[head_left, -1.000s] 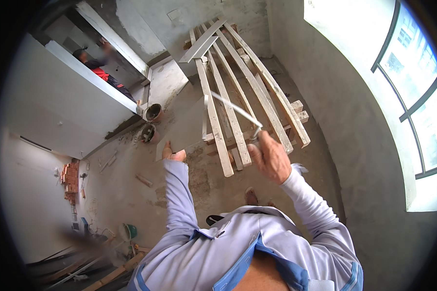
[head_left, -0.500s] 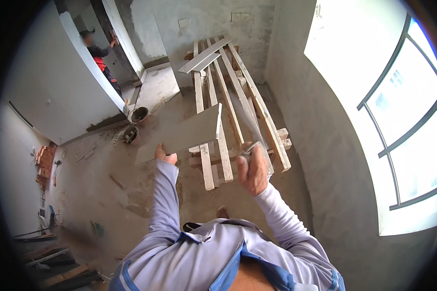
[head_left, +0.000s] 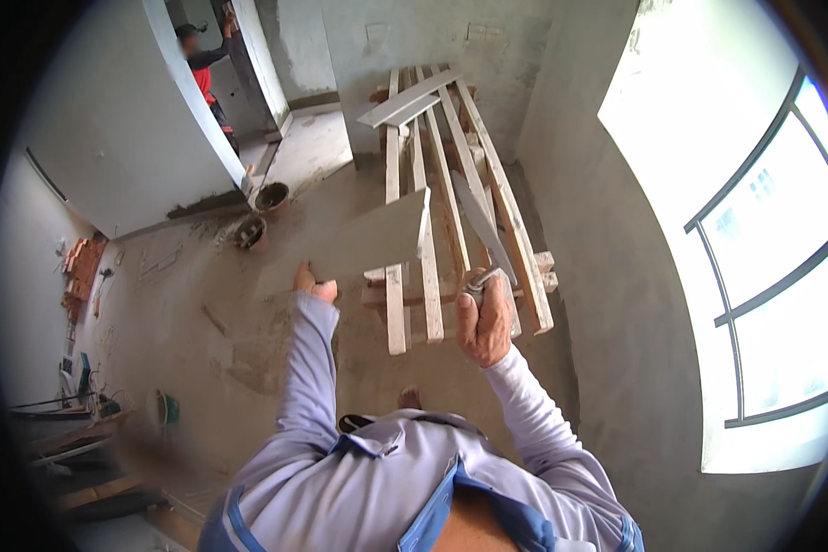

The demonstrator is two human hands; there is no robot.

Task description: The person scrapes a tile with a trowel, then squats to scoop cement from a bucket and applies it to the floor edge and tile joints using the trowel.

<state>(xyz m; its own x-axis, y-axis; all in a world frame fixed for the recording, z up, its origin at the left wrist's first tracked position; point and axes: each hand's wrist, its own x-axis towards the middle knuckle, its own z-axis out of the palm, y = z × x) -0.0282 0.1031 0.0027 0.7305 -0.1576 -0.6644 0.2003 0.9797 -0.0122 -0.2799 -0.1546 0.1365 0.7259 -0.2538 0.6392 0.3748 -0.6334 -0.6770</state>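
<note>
My left hand (head_left: 315,283) grips the lower left edge of a thin, flat grey panel (head_left: 359,239), its thumb on top and the other fingers hidden underneath. The panel is held out ahead, overlapping the wooden beams in view, with its pale narrow edge facing right. In my right hand (head_left: 488,322) is the handle of a trowel, fingers wrapped round it. Its long grey metal blade (head_left: 484,225) points away from me over the beams, to the right of the panel and apart from it.
Several long wooden beams (head_left: 447,207) lie side by side on supports, with grey strips (head_left: 409,99) across their far end. Two buckets (head_left: 271,197) stand by the wall opening. A person (head_left: 210,83) is in the doorway. Bricks (head_left: 83,267) and scrap timber lie left; a window (head_left: 773,239) is right.
The trowel blade, blurred before, now shows clearly and points further away to the upper left. The whole view has shifted a little; my left hand still holds the panel.
</note>
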